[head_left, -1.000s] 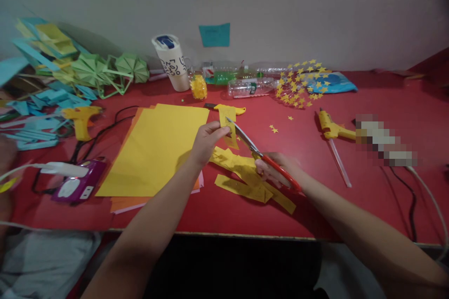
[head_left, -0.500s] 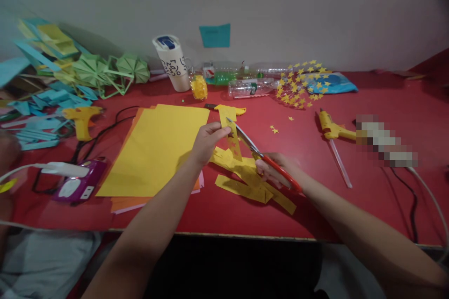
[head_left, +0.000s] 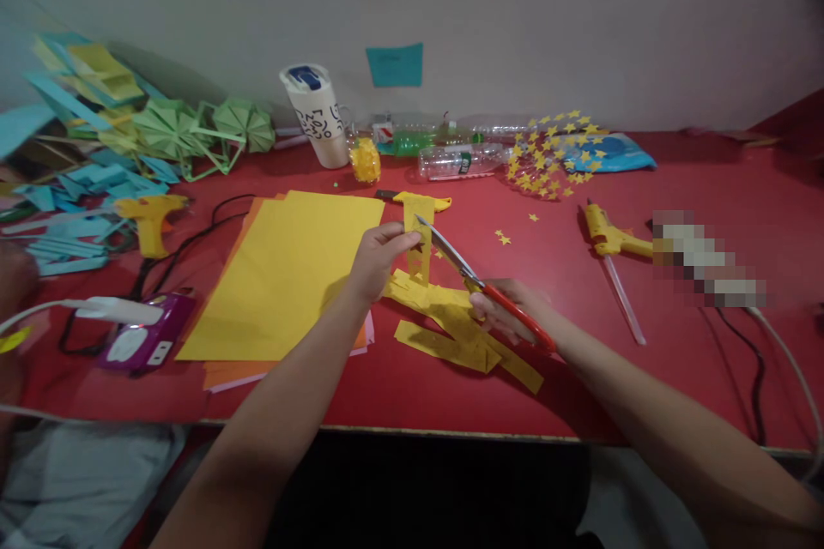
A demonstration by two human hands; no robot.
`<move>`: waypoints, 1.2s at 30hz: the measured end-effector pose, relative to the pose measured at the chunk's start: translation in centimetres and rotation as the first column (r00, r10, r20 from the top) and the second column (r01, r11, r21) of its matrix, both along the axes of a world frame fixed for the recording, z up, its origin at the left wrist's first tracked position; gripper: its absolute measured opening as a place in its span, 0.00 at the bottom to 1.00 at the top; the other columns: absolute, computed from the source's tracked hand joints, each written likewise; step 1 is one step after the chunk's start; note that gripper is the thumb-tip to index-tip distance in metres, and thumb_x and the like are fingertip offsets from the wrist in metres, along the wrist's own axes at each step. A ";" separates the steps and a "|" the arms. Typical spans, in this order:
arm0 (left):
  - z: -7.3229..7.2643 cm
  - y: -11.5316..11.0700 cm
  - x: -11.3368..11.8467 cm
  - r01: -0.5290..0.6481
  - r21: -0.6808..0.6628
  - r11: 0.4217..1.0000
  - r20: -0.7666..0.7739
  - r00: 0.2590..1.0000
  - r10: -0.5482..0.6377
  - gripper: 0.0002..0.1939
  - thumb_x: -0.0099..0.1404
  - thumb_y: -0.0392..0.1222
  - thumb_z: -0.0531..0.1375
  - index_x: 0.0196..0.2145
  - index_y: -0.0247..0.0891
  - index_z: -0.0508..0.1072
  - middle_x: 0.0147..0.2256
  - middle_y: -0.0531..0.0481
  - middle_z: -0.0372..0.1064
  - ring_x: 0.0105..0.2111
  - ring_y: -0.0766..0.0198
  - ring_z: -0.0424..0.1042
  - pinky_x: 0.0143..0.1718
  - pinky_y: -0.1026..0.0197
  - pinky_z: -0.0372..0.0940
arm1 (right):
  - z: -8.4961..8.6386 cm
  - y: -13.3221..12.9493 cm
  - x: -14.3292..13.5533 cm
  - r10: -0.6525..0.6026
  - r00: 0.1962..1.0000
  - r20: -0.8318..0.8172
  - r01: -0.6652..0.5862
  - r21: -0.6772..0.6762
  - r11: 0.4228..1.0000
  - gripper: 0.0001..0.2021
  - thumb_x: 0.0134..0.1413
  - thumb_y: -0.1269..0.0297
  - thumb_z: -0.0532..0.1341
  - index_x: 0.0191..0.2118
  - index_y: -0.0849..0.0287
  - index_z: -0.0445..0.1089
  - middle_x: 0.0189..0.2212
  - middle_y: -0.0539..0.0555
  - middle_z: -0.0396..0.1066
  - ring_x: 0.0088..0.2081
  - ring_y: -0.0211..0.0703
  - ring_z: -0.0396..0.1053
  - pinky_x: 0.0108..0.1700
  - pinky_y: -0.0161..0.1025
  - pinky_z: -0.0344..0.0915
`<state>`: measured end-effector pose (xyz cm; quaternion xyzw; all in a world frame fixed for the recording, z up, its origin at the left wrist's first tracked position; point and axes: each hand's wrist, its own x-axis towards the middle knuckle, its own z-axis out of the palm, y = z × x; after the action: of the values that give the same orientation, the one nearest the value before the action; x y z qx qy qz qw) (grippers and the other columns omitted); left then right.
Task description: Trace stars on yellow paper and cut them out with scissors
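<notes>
My left hand (head_left: 379,262) pinches a yellow paper strip (head_left: 418,213) between thumb and fingers; star-shaped holes show along its lower part. Red-handled scissors (head_left: 515,315) are gripped in my right hand (head_left: 505,309), their blades pointing up and left to the strip by my left thumb. Below the hands, several more yellow strips (head_left: 444,343) lie crossed on the red table (head_left: 360,399). A few small yellow paper stars (head_left: 504,240) are scattered right of the blades. Behind the strip rests a yellow-handled tool (head_left: 441,203), partly covered.
Yellow paper sheets (head_left: 276,274) lie stacked on the left. Glue guns (head_left: 151,219) sit on both sides, near a purple power socket (head_left: 151,334). A white tumbler (head_left: 322,124), plastic bottles (head_left: 460,161) and a star-covered clear object (head_left: 547,159) line the wall. Another person's hand shows far left.
The strip in my left hand has turned slightly, its lower end swinging left to hang straighter. My right hand and the scissors have hardly moved.
</notes>
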<state>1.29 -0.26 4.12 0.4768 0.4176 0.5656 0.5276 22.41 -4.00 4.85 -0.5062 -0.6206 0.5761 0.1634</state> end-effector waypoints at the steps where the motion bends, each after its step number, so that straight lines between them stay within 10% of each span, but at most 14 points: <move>1: 0.1 0.0 0.0 -0.001 0.000 1.000 -0.003 1.000 0.001 0.09 0.48 0.43 0.66 0.17 0.38 0.72 0.19 0.55 0.68 0.25 0.67 0.67 0.34 0.62 0.63 | 0.0 0.0 0.0 0.001 1.000 0.000 -0.001 0.005 1.000 0.26 0.43 0.37 0.63 0.21 0.57 0.60 0.15 0.46 0.61 0.13 0.31 0.57 0.14 0.31 0.53; 18: 0.5 0.5 -0.6 -0.053 0.003 0.999 0.067 0.996 0.053 0.12 0.48 0.44 0.67 0.22 0.39 0.67 0.19 0.58 0.63 0.17 0.70 0.65 0.19 0.66 0.60 | 0.1 0.1 0.1 0.005 1.000 -0.018 -0.005 0.012 1.000 0.27 0.41 0.37 0.64 0.21 0.56 0.58 0.15 0.46 0.61 0.13 0.30 0.56 0.14 0.32 0.54; 27: -0.7 1.1 -0.8 -0.427 0.070 0.901 0.040 0.904 0.425 0.06 0.61 0.42 0.61 0.29 0.40 0.68 0.27 0.54 0.64 0.28 0.70 0.65 0.33 0.66 0.63 | -1.4 0.5 0.5 -0.010 0.981 -0.194 0.013 0.018 1.000 0.28 0.47 0.32 0.58 0.21 0.55 0.61 0.06 0.39 0.51 0.09 0.31 0.53 0.26 0.39 0.70; 32: -0.2 -0.1 -0.1 -0.305 0.290 0.907 -0.158 0.920 0.360 0.15 0.65 0.45 0.58 0.21 0.40 0.63 0.22 0.54 0.57 0.25 0.67 0.59 0.30 0.62 0.61 | -1.6 0.5 0.5 -0.084 0.963 -0.255 0.090 0.014 0.996 0.28 0.47 0.32 0.58 0.22 0.55 0.61 0.06 0.38 0.52 0.09 0.30 0.52 0.31 0.41 0.74; 36: 0.1 -0.6 0.5 -0.397 0.366 0.842 -0.144 0.870 0.472 0.07 0.60 0.42 0.63 0.36 0.43 0.69 0.38 0.50 0.67 0.41 0.63 0.67 0.46 0.59 0.63 | -1.4 0.4 0.4 -0.118 0.944 -0.308 0.138 0.044 0.989 0.27 0.50 0.33 0.57 0.24 0.55 0.61 0.07 0.39 0.52 0.10 0.31 0.52 0.31 0.41 0.74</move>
<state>1.84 -0.84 4.22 0.5106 0.4742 0.6732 0.2474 22.77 -3.57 3.47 -0.4450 -0.5723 0.6148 0.3105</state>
